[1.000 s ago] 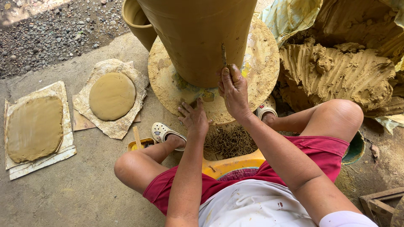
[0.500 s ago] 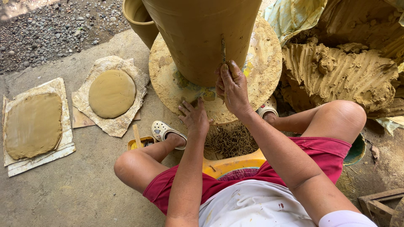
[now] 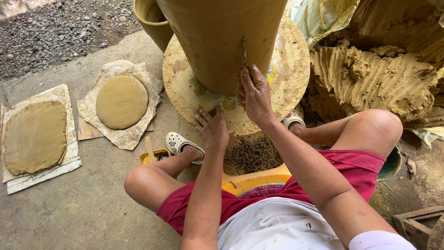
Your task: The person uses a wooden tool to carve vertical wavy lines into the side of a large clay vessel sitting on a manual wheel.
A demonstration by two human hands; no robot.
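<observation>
Fingers, right hand [image 3: 255, 95]: clenched on a thin trimming stick [image 3: 243, 50], thumb along the shaft; stick upright, its length laid against the pot wall.
Fingers, left hand [image 3: 213, 127]: released and spread, grasping nothing; palm down on the near edge of the wheel disc.
Clay pot [image 3: 222, 37]: large, tan, standing upright at the centre of the disc; top out of frame.
Wheel disc [image 3: 289, 69]: round, clay-caked, between the person's knees.
Second vessel [image 3: 150, 21]: behind the disc at the left, partly hidden.
Clay slabs: round one [image 3: 121, 102] on sacking just left of the disc; larger one [image 3: 34, 136] on board farther left, apart from it.
Clay heap [image 3: 374, 78]: ridged mass, right of the disc.
Seat: yellow stool [image 3: 252, 178] under the person.
Footwear: pale clog [image 3: 182, 146] beside the disc's near-left edge.
</observation>
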